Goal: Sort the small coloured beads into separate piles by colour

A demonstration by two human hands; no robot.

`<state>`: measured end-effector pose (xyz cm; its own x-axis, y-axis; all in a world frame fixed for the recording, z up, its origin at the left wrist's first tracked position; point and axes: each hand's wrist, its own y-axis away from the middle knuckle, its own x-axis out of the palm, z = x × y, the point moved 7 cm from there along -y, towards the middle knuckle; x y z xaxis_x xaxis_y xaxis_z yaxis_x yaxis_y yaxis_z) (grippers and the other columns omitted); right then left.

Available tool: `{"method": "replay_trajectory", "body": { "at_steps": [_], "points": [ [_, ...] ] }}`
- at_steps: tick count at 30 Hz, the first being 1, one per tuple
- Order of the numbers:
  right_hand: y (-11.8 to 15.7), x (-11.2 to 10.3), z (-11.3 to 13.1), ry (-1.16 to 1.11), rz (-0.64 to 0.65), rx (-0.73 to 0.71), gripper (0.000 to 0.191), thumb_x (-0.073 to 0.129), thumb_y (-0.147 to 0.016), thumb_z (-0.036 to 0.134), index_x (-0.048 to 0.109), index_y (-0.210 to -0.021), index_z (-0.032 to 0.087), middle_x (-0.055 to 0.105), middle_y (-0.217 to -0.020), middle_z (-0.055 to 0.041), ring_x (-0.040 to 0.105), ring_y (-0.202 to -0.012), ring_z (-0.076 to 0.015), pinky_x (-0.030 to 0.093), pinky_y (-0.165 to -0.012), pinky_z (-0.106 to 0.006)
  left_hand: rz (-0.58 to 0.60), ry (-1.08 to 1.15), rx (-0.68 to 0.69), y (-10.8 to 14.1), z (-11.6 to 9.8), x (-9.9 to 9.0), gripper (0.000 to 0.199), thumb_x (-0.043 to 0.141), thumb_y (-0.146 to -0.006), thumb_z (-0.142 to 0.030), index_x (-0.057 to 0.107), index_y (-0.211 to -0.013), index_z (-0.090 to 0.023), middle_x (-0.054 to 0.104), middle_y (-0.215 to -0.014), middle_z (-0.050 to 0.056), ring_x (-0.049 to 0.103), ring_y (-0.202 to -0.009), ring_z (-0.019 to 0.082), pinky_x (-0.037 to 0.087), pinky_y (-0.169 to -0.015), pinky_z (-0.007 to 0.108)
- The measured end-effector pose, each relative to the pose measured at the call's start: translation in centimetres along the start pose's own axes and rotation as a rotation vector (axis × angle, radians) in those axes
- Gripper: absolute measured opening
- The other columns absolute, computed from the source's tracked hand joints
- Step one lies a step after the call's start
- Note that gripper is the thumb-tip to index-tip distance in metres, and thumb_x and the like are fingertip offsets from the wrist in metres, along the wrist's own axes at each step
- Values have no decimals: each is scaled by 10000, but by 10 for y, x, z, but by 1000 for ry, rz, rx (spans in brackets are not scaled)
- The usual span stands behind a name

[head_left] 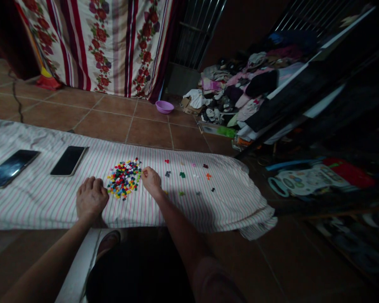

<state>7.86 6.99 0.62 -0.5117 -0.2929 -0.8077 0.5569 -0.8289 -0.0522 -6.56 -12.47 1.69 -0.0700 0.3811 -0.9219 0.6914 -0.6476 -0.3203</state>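
A mixed pile of small coloured cube-like beads [124, 179] lies on a striped cloth [233, 181]. My right hand [151, 182] is at the pile's right edge, thumb and finger pinched together; whatever is between them is too small to make out. To the left of the pile, my left hand [91, 197] rests on the cloth with its fingers curled and nothing visible in them. Right of my right hand lie several small single-colour groups, among them red beads [166, 161], grey beads [167, 174], green beads [182, 174], orange beads [208, 176] and black beads [212, 190].
Two phones, a nearer-left phone [12, 168] and a second phone [68, 161], lie on the cloth at left. Beyond the cloth, a purple basin [164, 107] stands on the tiled floor [110, 120]. Heaped clothes [233, 90] fill the far right; a flowered curtain [113, 46] hangs behind.
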Motion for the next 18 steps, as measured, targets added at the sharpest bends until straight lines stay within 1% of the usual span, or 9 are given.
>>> {"method": "replay_trajectory", "body": {
  "at_steps": [3, 5, 8, 10, 14, 18],
  "points": [
    [4, 0, -3, -34, -36, -41, 135, 563, -909, 196, 640, -1006, 250, 722, -1020, -3, 660, -922, -147, 475, -813, -254, -9, 13, -2, 0, 1, 0, 357, 378, -903, -264, 627, -1127, -142, 586, -1320, 174, 508, -1277, 307, 386, -1072, 458],
    [7, -2, -6, -61, -62, -59, 192, 553, -893, 156, 644, -1032, 252, 718, -1030, -4, 658, -912, -141, 484, -832, -253, -9, 21, -1, 0, 1, 0, 360, 381, -902, -269, 628, -1131, -141, 586, -1322, 177, 508, -1275, 308, 385, -1072, 462],
    [11, -6, -12, -83, -96, -67, 259, 548, -869, 121, 664, -1058, 255, 716, -1017, -7, 655, -896, -139, 493, -846, -255, -1, 21, 0, 1, 0, 0, 358, 381, -899, -267, 630, -1120, -136, 586, -1317, 182, 505, -1276, 312, 380, -1075, 461],
    [14, -9, -17, -94, -110, -66, 256, 551, -865, 123, 687, -1039, 253, 717, -999, -12, 657, -881, -142, 498, -841, -256, -3, 16, -1, 1, 0, -1, 356, 382, -895, -263, 629, -1115, -131, 588, -1311, 187, 504, -1274, 313, 377, -1076, 460],
    [18, -19, -30, -155, -150, -75, 257, 557, -839, 111, 718, -988, 243, 715, -957, -14, 658, -847, -141, 506, -840, -258, -12, 15, 11, 1, -1, -1, 343, 390, -891, -258, 631, -1098, -128, 594, -1298, 192, 512, -1258, 312, 389, -1062, 459],
    [29, -36, -51, -229, -217, -69, 246, 556, -825, 149, 731, -971, 244, 699, -938, -13, 646, -785, -138, 524, -791, -258, -15, 14, 13, 1, -2, -3, 333, 397, -891, -252, 636, -1088, -128, 601, -1291, 194, 517, -1263, 317, 394, -1061, 462]
  ]
}}
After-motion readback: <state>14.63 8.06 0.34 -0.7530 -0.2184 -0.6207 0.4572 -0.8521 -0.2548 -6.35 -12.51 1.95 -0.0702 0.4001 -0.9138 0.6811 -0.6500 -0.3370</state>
